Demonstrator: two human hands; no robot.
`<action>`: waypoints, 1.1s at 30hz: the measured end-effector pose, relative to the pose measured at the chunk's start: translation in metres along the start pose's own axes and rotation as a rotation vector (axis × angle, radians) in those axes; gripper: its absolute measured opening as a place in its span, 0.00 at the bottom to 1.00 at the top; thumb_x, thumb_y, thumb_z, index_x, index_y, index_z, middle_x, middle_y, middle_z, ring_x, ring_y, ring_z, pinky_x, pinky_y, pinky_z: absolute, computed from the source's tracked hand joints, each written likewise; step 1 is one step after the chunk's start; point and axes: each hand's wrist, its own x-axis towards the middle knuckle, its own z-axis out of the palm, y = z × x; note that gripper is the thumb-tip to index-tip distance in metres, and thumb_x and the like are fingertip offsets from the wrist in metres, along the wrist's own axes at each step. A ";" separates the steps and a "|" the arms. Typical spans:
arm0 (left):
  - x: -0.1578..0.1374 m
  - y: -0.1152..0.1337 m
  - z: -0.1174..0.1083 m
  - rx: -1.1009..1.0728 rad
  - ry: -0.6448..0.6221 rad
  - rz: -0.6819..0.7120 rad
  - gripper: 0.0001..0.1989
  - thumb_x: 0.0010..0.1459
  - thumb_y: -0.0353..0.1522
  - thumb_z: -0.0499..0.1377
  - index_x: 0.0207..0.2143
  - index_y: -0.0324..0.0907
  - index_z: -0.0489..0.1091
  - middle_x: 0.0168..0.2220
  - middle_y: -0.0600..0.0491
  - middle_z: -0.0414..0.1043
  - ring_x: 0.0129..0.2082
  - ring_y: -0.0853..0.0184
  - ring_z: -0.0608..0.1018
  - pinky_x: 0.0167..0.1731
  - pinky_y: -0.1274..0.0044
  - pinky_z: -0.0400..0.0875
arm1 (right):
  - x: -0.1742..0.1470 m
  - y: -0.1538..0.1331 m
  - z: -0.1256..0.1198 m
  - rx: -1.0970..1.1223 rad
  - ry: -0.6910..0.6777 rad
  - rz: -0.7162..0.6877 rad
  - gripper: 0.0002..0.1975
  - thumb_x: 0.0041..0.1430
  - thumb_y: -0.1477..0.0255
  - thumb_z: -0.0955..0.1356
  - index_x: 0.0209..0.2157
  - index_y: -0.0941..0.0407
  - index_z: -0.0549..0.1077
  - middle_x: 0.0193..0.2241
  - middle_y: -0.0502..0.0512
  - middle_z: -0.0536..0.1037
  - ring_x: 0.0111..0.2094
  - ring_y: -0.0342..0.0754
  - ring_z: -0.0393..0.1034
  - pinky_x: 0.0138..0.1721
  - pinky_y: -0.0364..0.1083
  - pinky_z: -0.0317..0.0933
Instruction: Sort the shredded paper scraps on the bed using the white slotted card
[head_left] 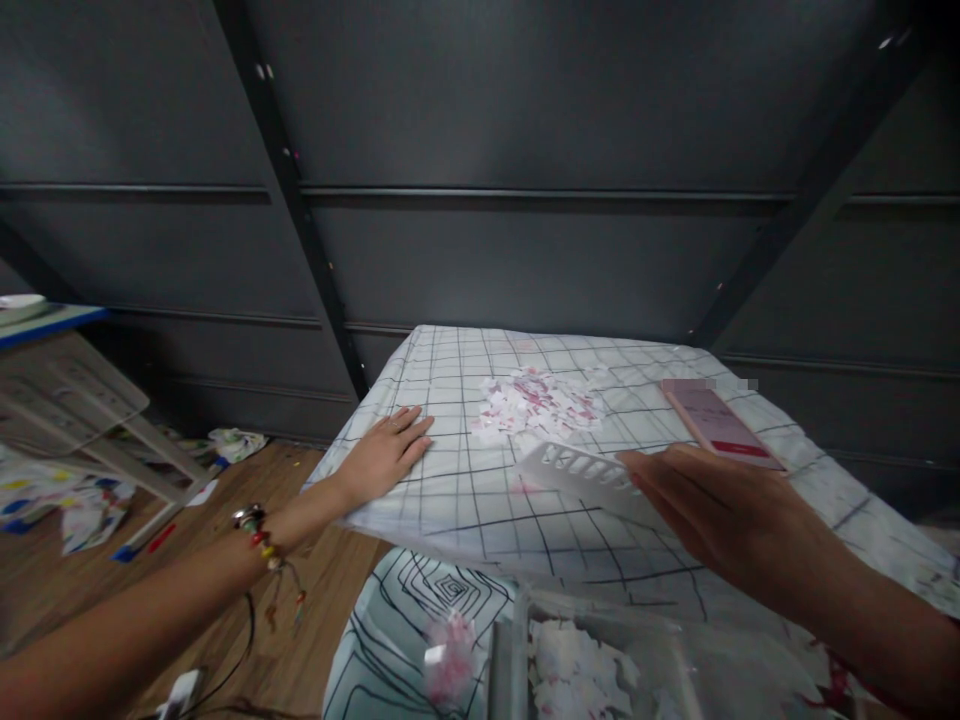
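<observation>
Scraps [536, 402] lie heaped on the cloth [450, 500], just beyond the slotted strip [577, 472] that the right hand [716, 500] grasps at its right end; the left hand [384, 455] rests released and flat, left of the heap.

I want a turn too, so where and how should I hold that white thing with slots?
Probably best to pinch the white slotted piece at its right end, coming from the right, as the right hand does. It looks long, and its left end sits by the paper scraps, so gripping the right end should keep fingers away from them.
</observation>
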 end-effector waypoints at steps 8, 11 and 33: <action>-0.001 0.002 -0.001 -0.028 0.015 0.001 0.30 0.66 0.45 0.36 0.56 0.35 0.63 0.60 0.43 0.58 0.60 0.58 0.60 0.59 0.66 0.53 | 0.007 -0.017 -0.012 -0.162 0.079 -0.220 0.16 0.54 0.88 0.55 0.36 0.65 0.70 0.23 0.57 0.75 0.25 0.46 0.67 0.25 0.44 0.63; -0.001 0.002 -0.001 -0.038 0.016 -0.003 0.29 0.66 0.44 0.37 0.56 0.35 0.63 0.60 0.43 0.58 0.60 0.58 0.60 0.59 0.66 0.53 | 0.016 -0.033 -0.019 -0.118 0.099 -0.248 0.17 0.53 0.88 0.55 0.36 0.64 0.71 0.25 0.58 0.77 0.26 0.48 0.69 0.25 0.45 0.64; 0.020 0.012 -0.022 0.081 -0.185 -0.002 0.25 0.64 0.42 0.39 0.48 0.36 0.67 0.49 0.41 0.68 0.48 0.55 0.72 0.49 0.66 0.64 | 0.037 0.060 0.020 -0.044 0.138 -0.016 0.07 0.61 0.75 0.60 0.36 0.55 0.69 0.30 0.54 0.76 0.31 0.49 0.70 0.35 0.50 0.57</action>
